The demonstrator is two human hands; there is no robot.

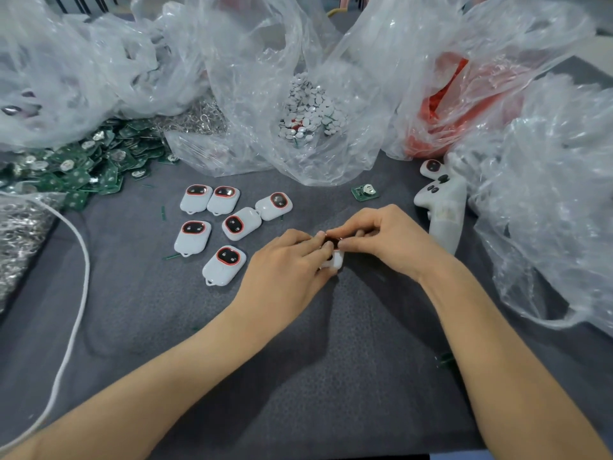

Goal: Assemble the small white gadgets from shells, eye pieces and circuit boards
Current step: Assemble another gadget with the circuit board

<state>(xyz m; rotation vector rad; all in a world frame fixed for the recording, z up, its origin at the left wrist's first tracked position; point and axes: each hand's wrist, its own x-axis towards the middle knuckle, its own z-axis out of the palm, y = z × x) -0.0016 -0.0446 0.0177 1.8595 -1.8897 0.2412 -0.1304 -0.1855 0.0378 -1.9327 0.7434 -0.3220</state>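
Two bare forearms reach in from the near edge over a grey textured table. A white cord curves along the near left side.

Mid-table, the hands meet. The left hand curls its fingers round a small white gadget and holds it just above the table. The right hand pinches the gadget's upper end with thumb and forefinger. Only the white lower corner of the shell and a sliver of dark, red-rimmed eye piece show; fingers cover the rest.

Just left of the hands, six finished gadgets lie face up in a loose cluster. They are rounded white shells, each with a dark oval window ringed in red and a small loop at one end. Some touch; others lie apart.

Right of the hands, a white game-style controller lies on the table, partly under crumpled clear plastic. One more gadget sits beyond it. A single green circuit board lies alone just past the right hand.

Far left, a heap of green circuit boards spills from under plastic. A bag of metal rings sits at the left edge.

At the far centre, an open clear bag holds small white discs. To its right, a bag of red parts is blurred through the plastic.
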